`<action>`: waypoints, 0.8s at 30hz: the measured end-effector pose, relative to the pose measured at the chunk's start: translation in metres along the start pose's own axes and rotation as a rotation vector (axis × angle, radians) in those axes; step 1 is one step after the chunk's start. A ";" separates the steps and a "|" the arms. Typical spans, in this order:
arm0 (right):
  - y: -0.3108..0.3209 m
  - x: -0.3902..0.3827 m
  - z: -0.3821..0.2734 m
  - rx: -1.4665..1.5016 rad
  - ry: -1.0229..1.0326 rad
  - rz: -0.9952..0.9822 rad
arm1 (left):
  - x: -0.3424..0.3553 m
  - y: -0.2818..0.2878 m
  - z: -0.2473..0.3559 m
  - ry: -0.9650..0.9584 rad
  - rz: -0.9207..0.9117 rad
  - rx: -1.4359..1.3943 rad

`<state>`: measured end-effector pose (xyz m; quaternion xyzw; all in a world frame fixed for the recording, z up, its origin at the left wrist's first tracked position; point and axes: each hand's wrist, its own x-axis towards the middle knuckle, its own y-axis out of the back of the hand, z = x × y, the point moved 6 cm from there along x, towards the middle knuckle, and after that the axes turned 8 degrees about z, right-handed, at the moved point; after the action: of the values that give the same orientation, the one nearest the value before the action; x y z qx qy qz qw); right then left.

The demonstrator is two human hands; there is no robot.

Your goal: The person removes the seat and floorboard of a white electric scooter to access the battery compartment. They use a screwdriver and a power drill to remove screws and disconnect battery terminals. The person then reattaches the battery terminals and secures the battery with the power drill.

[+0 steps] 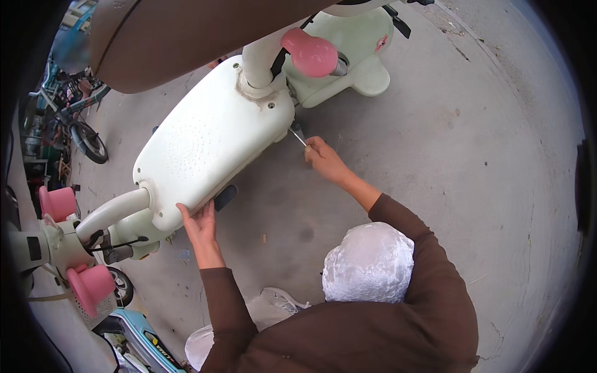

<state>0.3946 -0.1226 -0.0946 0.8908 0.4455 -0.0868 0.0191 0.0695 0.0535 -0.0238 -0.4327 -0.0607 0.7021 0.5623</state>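
A pale green-white electric scooter stands in front of me, its wide smooth body panel (199, 133) between the seat end and the handlebar end. My left hand (201, 227) is spread against the panel's near lower edge, thumb up on its side and fingers at the underside. Pinched in my right hand (323, 156) is a slim shiny metal hand tool (298, 137), pointing up-left under the panel's right end. The tool's tip is hard to make out against the parts there. A dark footrest (226, 198) juts out beside my left hand.
Overhead hangs the scooter's brown seat (205, 37), close above the panel. A pink rounded fitting (311, 53) sits by the seat post, and pink cup-shaped pieces (92, 288) are at the handlebars. Several other bikes (87, 133) stand at left. My white-clad knee (368, 262) is in front.
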 end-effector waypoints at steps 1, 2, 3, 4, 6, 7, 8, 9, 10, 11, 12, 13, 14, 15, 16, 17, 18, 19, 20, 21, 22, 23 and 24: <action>-0.004 -0.001 0.006 0.014 -0.002 0.037 | -0.009 -0.002 0.004 -0.020 0.035 -0.006; -0.007 -0.001 0.009 0.029 0.009 0.049 | -0.015 -0.006 0.009 -0.037 0.053 0.029; -0.007 0.002 0.009 0.033 0.024 0.063 | -0.018 -0.010 0.013 -0.048 0.069 0.055; -0.005 0.004 0.008 0.037 0.039 0.081 | -0.021 -0.014 0.015 -0.057 0.083 0.081; -0.003 0.007 0.002 0.014 0.095 0.139 | -0.025 -0.012 0.014 -0.055 0.166 0.057; -0.002 0.008 0.001 0.002 0.118 0.166 | -0.024 -0.008 0.014 -0.059 0.176 0.044; 0.000 0.010 0.000 0.015 0.166 0.198 | -0.022 -0.008 0.014 -0.062 0.184 0.032; 0.000 0.010 0.001 0.024 0.214 0.221 | -0.021 -0.005 0.015 -0.093 0.200 0.075; 0.002 0.010 0.002 0.035 0.261 0.247 | -0.020 -0.004 0.015 -0.112 0.205 0.104; 0.005 0.011 0.002 0.032 0.285 0.270 | -0.018 -0.003 0.015 -0.131 0.208 0.133; 0.006 0.011 0.000 0.028 0.311 0.292 | -0.020 -0.004 0.017 -0.150 0.212 0.160; 0.008 0.011 -0.002 0.023 0.336 0.316 | -0.022 -0.005 0.018 -0.161 0.231 0.198; 0.010 0.011 -0.003 0.023 0.307 0.307 | -0.023 -0.005 0.018 -0.171 0.249 0.236; 0.013 0.011 -0.004 0.019 0.280 0.296 | -0.025 -0.006 0.019 -0.178 0.268 0.272; 0.014 0.011 -0.003 0.015 0.253 0.286 | -0.027 -0.006 0.021 -0.181 0.282 0.280; 0.012 0.011 0.001 0.027 0.248 0.289 | -0.029 -0.006 0.023 -0.183 0.296 0.289; 0.014 0.013 0.002 0.033 0.250 0.295 | -0.029 -0.008 0.022 -0.181 0.304 0.290; 0.016 0.016 0.004 0.038 0.253 0.302 | -0.030 -0.010 0.020 -0.172 0.320 0.280; 0.018 0.018 0.004 0.051 0.258 0.307 | -0.031 -0.011 0.019 -0.163 0.335 0.271; 0.019 0.020 0.003 0.064 0.265 0.311 | -0.033 -0.011 0.019 -0.156 0.350 0.261; 0.020 0.021 0.002 0.077 0.271 0.316 | -0.032 -0.009 0.020 -0.151 0.358 0.259; 0.020 0.021 0.005 0.085 0.269 0.314 | -0.029 -0.004 0.023 -0.146 0.366 0.256; 0.020 0.020 0.008 0.092 0.268 0.313 | -0.028 -0.005 0.022 -0.139 0.372 0.253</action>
<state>0.4214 -0.1199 -0.1068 0.9527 0.2959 0.0162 -0.0678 0.0580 0.0405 0.0072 -0.3130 0.0702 0.8238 0.4673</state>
